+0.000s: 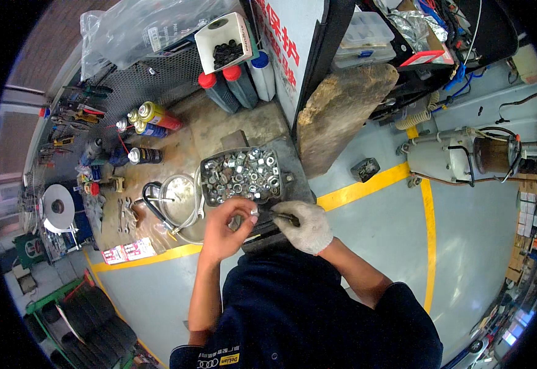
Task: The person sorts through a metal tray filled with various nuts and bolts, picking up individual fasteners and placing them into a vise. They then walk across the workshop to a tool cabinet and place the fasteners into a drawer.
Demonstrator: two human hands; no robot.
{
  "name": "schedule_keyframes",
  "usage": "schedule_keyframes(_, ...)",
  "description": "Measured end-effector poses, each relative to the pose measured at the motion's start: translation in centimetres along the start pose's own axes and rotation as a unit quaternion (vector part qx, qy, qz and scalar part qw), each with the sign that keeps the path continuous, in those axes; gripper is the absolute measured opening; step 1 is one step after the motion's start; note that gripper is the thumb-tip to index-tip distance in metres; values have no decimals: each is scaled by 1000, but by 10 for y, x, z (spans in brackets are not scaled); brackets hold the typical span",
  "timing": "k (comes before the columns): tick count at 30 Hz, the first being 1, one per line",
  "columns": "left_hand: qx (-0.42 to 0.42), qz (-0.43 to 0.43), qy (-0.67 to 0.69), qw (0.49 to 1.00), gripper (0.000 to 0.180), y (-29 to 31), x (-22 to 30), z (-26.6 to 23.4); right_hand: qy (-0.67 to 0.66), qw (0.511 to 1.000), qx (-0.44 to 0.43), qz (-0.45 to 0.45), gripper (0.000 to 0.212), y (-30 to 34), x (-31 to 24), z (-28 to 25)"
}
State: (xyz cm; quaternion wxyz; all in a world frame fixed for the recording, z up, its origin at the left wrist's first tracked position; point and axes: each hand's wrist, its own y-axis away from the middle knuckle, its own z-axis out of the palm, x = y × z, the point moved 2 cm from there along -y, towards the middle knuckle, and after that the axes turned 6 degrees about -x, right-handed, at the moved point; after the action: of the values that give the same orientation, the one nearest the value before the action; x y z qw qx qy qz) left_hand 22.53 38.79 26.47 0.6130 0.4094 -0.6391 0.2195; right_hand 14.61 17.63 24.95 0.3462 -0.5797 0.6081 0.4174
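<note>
My bare left hand [225, 230] is closed in a pinch on a small shiny nut [254, 211] between thumb and fingertips. Close beside it, my right hand [305, 227], in a whitish work glove, grips a dark bolt-like rod [288, 217] whose thin end points toward the left hand. Whether rod and nut touch is too small to tell. Just beyond both hands lies a dark rectangular tray [202, 184] full of loose nuts and other metal fasteners [237, 175].
On the workbench [182, 144] are a coiled clear hose [179, 212], wrenches [121, 215], spray cans [157, 115] and red-capped bottles [222, 92]. An open box [204, 46] holds small black parts. A worn board [342, 117] leans at the right.
</note>
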Motion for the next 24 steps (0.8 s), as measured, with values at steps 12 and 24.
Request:
schedule_keyframes(12,18,-38,-85,995,21,26,7,-1,185,958,-25,-218,21,-6,-2,5)
schedule_keyframes(24,1,-132,13,991,21,23,1,2,240,927,14,-288,27,-7,11,6)
